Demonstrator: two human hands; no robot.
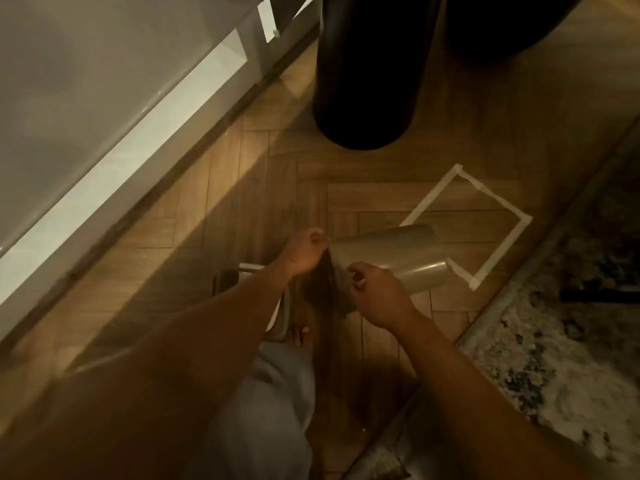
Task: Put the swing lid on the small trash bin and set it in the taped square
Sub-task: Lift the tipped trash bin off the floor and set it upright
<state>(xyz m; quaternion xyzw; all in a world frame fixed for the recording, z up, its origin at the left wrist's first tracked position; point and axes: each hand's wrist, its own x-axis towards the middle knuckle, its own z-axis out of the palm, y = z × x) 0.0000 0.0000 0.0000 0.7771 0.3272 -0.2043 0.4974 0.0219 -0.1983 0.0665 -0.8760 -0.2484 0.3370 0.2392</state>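
Observation:
The small grey trash bin [391, 251] is tilted on its side above the wooden floor. Its open mouth faces me and its base points toward the taped square [491, 199]. The base overlaps the near corner of the white tape. My left hand [304, 252] pinches the upper left of the rim, and my right hand [377, 296] holds the rim's right side. A grey and white piece that looks like the swing lid [227, 280] lies on the floor, mostly hidden under my left forearm.
A tall black cylindrical bin [363, 81] stands just beyond the square, with another dark round object [502, 22] behind it. White furniture [104, 98] runs along the left. A patterned rug [554, 323] borders the right. My bare foot [301, 332] is below the bin.

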